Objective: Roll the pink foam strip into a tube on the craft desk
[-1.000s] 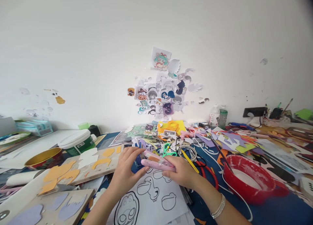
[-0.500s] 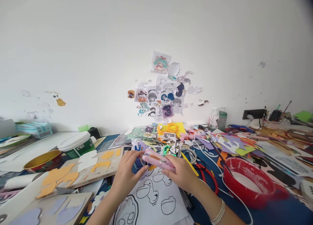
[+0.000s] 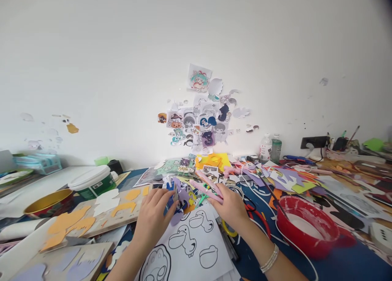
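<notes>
My right hand (image 3: pixel 229 205) is closed around a pink hair straightener (image 3: pixel 206 189), its two arms spread apart and pointing up and left. To the left, my left hand (image 3: pixel 154 209) has its fingers bent at a blue object (image 3: pixel 170 185) that looks like a tape dispenser; they partly cover it. Purple cut pieces (image 3: pixel 183 193) lie just beside it. Below both hands lies a white sheet (image 3: pixel 196 242) with black outline drawings of big-beaked birds. Green-handled scissors (image 3: pixel 202 199) are partly hidden behind the straightener.
Boards with orange cutouts (image 3: pixel 76 220) and a white-lidded green tub (image 3: pixel 93 183) stand left. At right are a red bowl (image 3: pixel 309 224), a white cable (image 3: pixel 294 248) and coloured scraps (image 3: pixel 284 179). Two bottles (image 3: pixel 271 148) stand by the wall, which carries stickers (image 3: pixel 203 122).
The straightener's arms have spread apart. My left hand has moved away from it, slightly left, onto the blue object. The view has shifted slightly.
</notes>
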A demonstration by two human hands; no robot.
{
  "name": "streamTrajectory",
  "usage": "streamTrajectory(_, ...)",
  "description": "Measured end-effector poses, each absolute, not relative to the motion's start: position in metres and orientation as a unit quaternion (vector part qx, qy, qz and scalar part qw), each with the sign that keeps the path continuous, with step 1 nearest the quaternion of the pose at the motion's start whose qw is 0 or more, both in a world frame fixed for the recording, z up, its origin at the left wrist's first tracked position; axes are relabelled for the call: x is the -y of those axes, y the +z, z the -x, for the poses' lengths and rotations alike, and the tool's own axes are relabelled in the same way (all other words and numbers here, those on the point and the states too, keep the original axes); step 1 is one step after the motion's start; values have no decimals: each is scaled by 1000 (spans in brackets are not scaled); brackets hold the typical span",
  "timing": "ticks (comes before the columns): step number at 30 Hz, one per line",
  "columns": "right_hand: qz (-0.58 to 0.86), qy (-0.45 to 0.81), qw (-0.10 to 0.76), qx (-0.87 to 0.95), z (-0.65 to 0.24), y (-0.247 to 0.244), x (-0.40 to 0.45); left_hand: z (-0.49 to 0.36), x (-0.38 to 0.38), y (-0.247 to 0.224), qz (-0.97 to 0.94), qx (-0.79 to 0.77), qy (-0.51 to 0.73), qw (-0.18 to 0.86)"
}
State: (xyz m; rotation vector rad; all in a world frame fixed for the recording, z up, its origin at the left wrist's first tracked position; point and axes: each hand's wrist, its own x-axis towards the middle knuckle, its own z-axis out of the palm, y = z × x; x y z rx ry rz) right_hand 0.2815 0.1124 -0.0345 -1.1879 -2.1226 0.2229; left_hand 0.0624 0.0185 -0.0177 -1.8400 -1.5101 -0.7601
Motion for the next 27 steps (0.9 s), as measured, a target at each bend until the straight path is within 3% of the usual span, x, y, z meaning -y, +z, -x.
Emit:
streamTrajectory(14,487,56,308,816,-282,-33,-117,-75,-59,-55,713,558,-33,423)
streamTrajectory(27,519,71,330,785,-284,-33,-122,-109,-73,-31,702,556,-104,434)
